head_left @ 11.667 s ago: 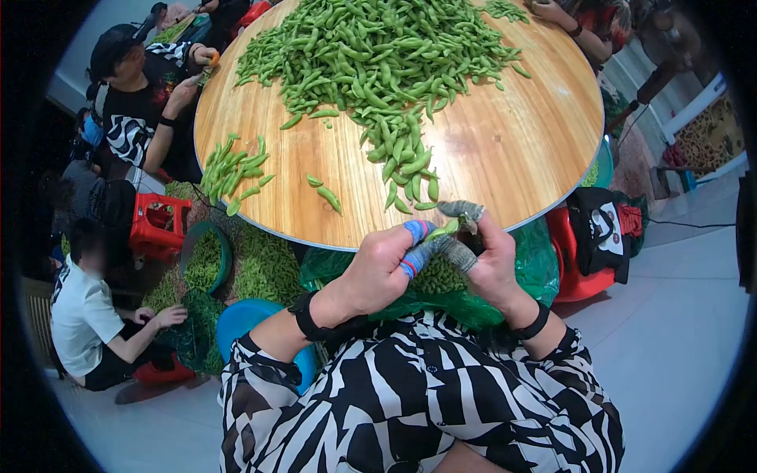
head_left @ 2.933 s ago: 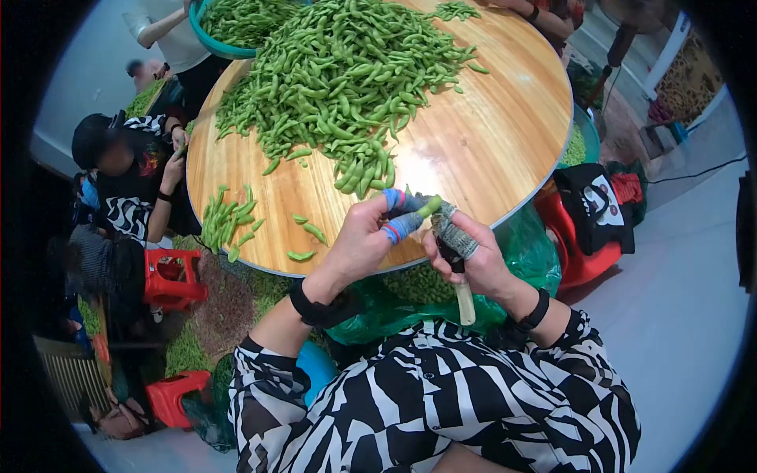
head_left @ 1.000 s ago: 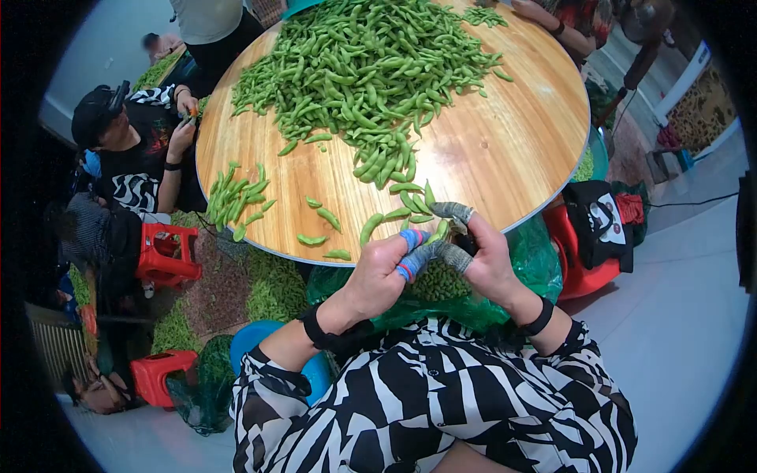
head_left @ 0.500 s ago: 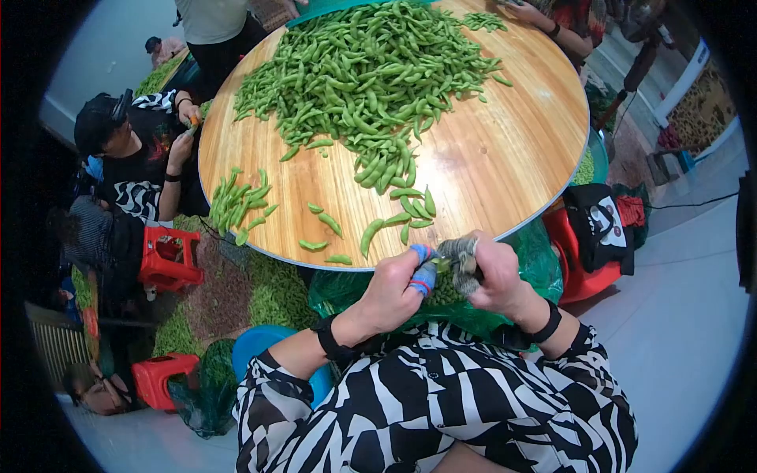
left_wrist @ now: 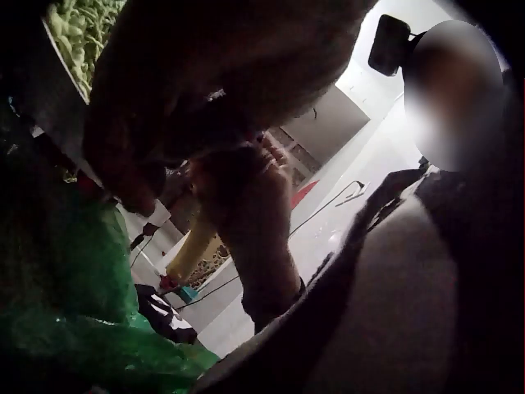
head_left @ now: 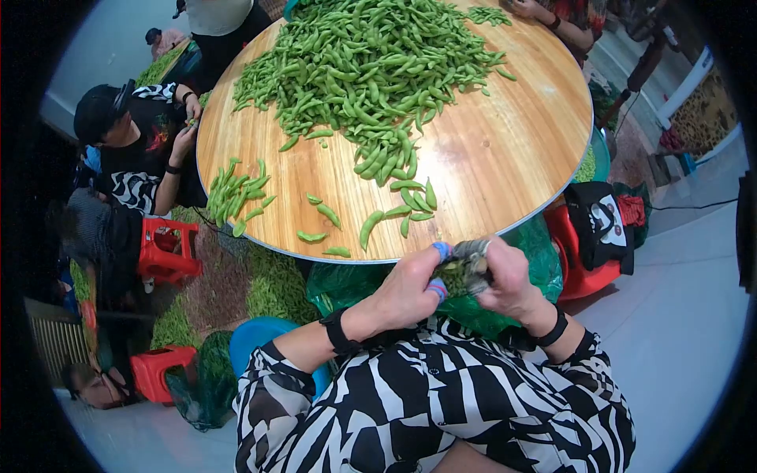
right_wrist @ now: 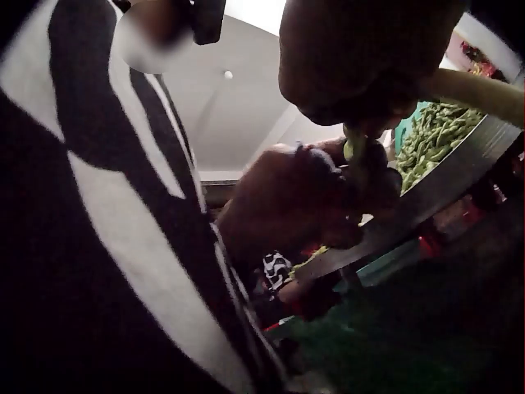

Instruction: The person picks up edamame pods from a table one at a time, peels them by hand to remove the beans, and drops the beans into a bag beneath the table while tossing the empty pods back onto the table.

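Note:
My left hand [head_left: 414, 280], with blue and pink wraps on thumb and finger, is just off the table's front edge. My right hand [head_left: 505, 276] wears grey knitted finger covers and is curled close beside it. Between the two, a green soybean pod [right_wrist: 351, 146] shows in the right wrist view, its lower end at the left fingers. My right hand grips a tool by a pale handle [right_wrist: 476, 92] that sticks out behind the fist; its working end is hidden. Below the hands lies a green plastic bag [head_left: 544, 252] with beans inside.
A big pile of pods [head_left: 363, 79] covers the back of the round wooden table [head_left: 520, 158]. Several loose pods [head_left: 410, 205] lie near its front edge, and a small heap [head_left: 233, 189] at left. Red stools [head_left: 169, 248] and a blue basin [head_left: 260, 339] stand around.
Since half a second ago both hands have shifted slightly right and down, and my left fingers have spread a little. The green basin at the back has been drawn off to the left.

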Tool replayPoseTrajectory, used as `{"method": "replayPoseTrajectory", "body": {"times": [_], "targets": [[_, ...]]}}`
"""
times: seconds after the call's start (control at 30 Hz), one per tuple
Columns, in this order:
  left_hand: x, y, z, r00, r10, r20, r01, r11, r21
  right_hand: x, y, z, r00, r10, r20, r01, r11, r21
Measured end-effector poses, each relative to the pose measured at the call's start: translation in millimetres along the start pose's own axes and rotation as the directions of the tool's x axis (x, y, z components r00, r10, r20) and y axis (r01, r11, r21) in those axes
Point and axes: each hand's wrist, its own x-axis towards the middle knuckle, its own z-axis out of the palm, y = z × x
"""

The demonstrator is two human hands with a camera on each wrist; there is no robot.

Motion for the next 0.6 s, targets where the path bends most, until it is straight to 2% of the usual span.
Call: {"method": "replayPoseTrajectory", "body": {"times": [0.07,0.17,0.2,0.27,0.3,0.37,0.4,0.43,0.5,0.53,0.6], "targets": [[-4.7,13.2,-1.6,0.998,-0.036,-0.044,0.035,0.999,-0.024,-7.1,4.0,-3.7,0.992,0.128,0.007,-0.128,0.992,0.019],[-9.6,-10.3,-0.1,0.988,0.099,-0.115,-0.116,0.982,-0.146,-1.7,-3.3,2.0,0.994,0.099,-0.042,-0.094,0.991,0.098],[-10.4,-9.2,-2.8,0.993,0.086,-0.078,-0.099,0.978,-0.183,0.4,-4.5,4.6,0.994,0.085,-0.064,-0.076,0.989,0.128],[-14.3,-4.9,-9.7,0.998,0.057,-0.004,-0.056,0.966,-0.253,5.6,-10.6,7.4,0.987,0.142,-0.08,-0.128,0.979,0.161],[-16.4,-3.4,-14.1,0.992,0.124,-0.017,-0.125,0.978,-0.167,7.6,-12.7,9.0,0.982,0.171,-0.085,-0.154,0.971,0.182],[-16.9,-1.7,-23.8,0.964,0.263,-0.021,-0.263,0.965,0.009,10.2,-11.1,11.1,0.995,0.094,-0.039,-0.085,0.978,0.189],[-18.1,-2.8,-29.9,0.951,0.303,-0.071,-0.293,0.948,0.123,10.2,-10.2,11.3,0.998,0.054,-0.019,-0.049,0.981,0.19],[-20.7,-4.8,-37.3,0.931,0.345,-0.118,-0.311,0.92,0.237,6.1,-8.6,8.5,0.994,0.099,0.041,-0.105,0.976,0.189],[-23.8,-14.7,-53.6,0.898,0.393,-0.196,-0.278,0.853,0.441,-0.7,3.6,4.3,0.994,0.019,0.109,-0.034,0.99,0.135],[-19.8,-18.2,-62.0,0.863,0.473,-0.178,-0.297,0.76,0.578,-2.8,6.0,4.6,0.989,-0.018,0.149,0.001,0.993,0.114],[-14.9,-37.1,-74.9,0.847,0.511,-0.146,-0.294,0.679,0.673,1.3,-0.2,7.1,0.991,-0.095,0.099,0.078,0.984,0.158]]}}
